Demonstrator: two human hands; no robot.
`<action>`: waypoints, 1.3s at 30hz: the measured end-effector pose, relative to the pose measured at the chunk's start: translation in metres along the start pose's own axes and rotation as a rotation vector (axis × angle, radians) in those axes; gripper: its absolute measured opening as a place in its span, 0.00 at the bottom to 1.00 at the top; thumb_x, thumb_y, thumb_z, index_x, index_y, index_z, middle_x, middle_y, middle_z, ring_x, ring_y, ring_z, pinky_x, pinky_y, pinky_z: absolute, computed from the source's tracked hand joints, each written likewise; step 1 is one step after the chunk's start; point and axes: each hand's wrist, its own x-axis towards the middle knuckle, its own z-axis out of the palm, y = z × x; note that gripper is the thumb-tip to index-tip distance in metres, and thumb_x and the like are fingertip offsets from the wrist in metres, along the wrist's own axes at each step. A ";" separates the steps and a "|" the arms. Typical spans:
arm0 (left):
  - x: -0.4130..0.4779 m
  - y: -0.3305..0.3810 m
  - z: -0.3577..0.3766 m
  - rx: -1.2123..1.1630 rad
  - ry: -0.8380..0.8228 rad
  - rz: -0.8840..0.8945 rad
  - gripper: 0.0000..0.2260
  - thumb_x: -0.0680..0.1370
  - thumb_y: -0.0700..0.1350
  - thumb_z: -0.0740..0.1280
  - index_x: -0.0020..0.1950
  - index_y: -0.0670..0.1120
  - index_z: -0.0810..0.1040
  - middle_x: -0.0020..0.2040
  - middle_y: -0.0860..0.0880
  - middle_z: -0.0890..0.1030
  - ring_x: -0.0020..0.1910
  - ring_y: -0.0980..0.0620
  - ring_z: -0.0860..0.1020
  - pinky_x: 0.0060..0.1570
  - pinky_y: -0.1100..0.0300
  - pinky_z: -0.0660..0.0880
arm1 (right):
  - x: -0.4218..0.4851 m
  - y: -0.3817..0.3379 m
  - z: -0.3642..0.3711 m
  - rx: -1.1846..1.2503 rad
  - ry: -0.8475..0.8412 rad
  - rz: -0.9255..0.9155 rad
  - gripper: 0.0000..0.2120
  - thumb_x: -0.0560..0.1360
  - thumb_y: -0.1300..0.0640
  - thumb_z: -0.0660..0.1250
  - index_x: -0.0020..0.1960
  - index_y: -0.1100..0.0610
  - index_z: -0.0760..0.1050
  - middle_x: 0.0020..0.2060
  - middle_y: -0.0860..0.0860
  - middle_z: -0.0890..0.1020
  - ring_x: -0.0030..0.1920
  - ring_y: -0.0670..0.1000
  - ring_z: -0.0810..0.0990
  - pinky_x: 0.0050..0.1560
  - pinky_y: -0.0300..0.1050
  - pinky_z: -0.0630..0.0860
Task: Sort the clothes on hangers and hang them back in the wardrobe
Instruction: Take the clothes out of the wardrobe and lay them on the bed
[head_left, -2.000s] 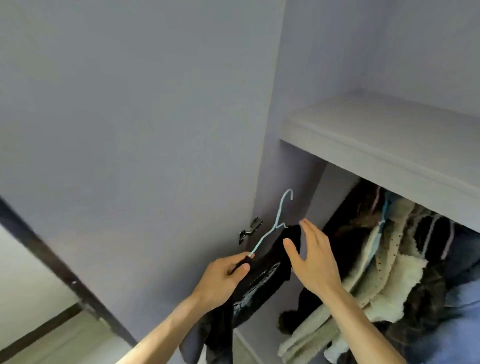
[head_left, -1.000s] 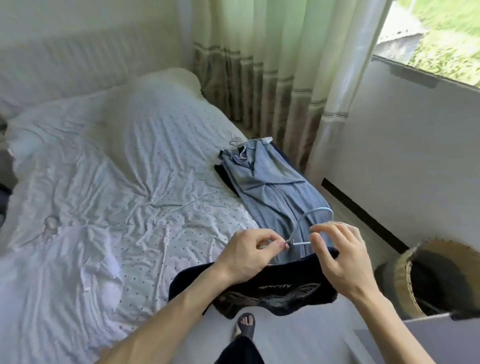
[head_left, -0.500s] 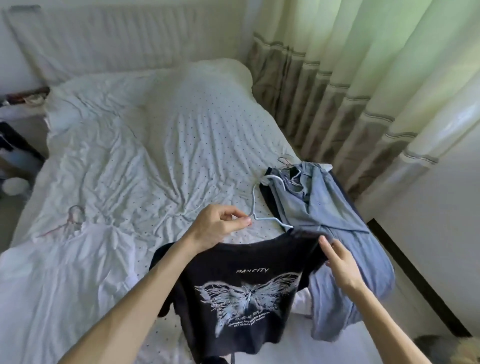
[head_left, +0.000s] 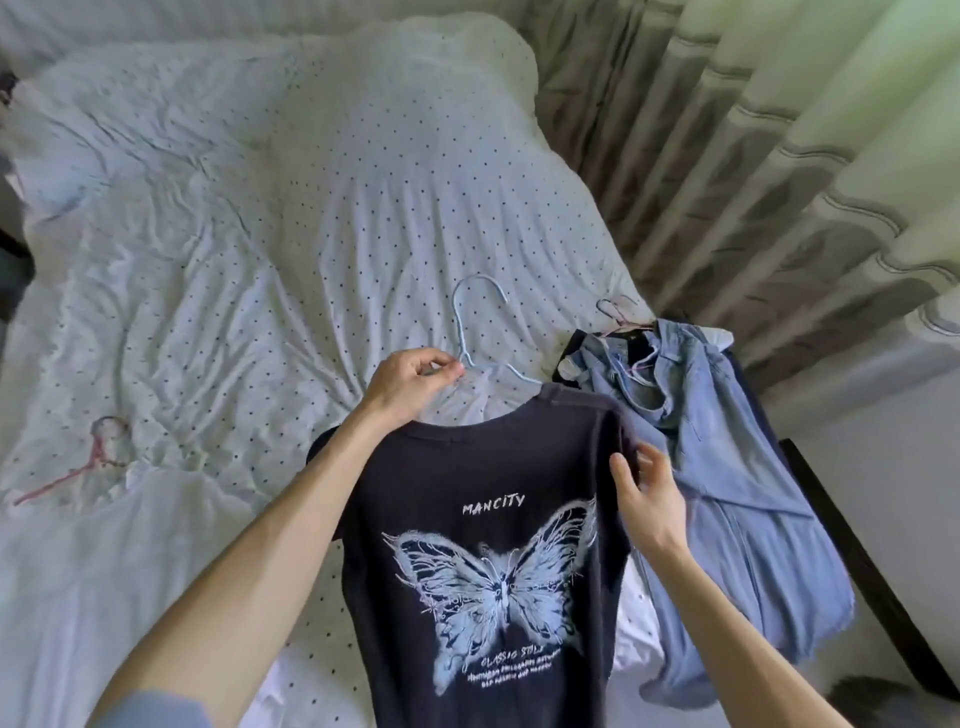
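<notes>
Left hand: the left hand (head_left: 410, 382) is up over the bed, thumb and fingertips pinched on the neck of the light blue hanger (head_left: 459, 332), right where the hook stem meets the shoulders.
Right hand: the right hand (head_left: 649, 493) is at the tee's right shoulder. The thumb sits on the front of the fabric and the fingers are curled behind it, so it's nipping the sleeve edge.
Main item: the black T-shirt (head_left: 493, 545) is held up in the air between both hands, over the near edge of the bed. It has a pale blue butterfly print and "MANCITY" lettering, and both face the camera.
Hanger vs shirt: the hook points up and away. One hanger arm runs down into the tee's collar on the right. The other arm is behind the left hand, so I can't tell where it sits.
Right side of bed: a blue shirt (head_left: 727, 467) lies crumpled along the bed's right edge, with a thin wire hanger (head_left: 618, 312) poking out at its collar end.
Left side of bed: a pink hanger (head_left: 93, 457) lies flat, tucked into the top of a white garment (head_left: 104, 571) spread over the near left corner.
Bed: the white dotted sheet (head_left: 311, 182) is pretty wrinkled.
Background: a striped curtain (head_left: 779, 156) hangs just past the bed on the right.
</notes>
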 end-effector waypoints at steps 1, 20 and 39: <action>0.017 -0.012 0.002 0.030 0.012 -0.025 0.09 0.78 0.57 0.69 0.47 0.53 0.84 0.32 0.53 0.76 0.36 0.51 0.74 0.40 0.57 0.70 | 0.009 0.002 0.010 -0.046 -0.024 -0.009 0.27 0.79 0.44 0.65 0.73 0.55 0.65 0.67 0.52 0.75 0.68 0.54 0.73 0.69 0.49 0.68; 0.203 -0.274 0.106 0.728 0.156 -0.365 0.10 0.83 0.48 0.61 0.58 0.46 0.79 0.62 0.40 0.73 0.57 0.36 0.74 0.52 0.42 0.73 | 0.038 0.159 0.164 -1.045 -0.874 -0.054 0.39 0.80 0.38 0.54 0.79 0.44 0.32 0.76 0.45 0.30 0.78 0.53 0.32 0.76 0.66 0.41; 0.101 -0.192 0.144 0.575 -0.103 -0.253 0.17 0.79 0.42 0.61 0.66 0.47 0.77 0.64 0.46 0.79 0.62 0.44 0.78 0.59 0.49 0.75 | 0.057 0.086 0.108 -0.780 -0.827 0.078 0.19 0.81 0.50 0.54 0.69 0.49 0.74 0.64 0.51 0.80 0.64 0.56 0.77 0.62 0.48 0.75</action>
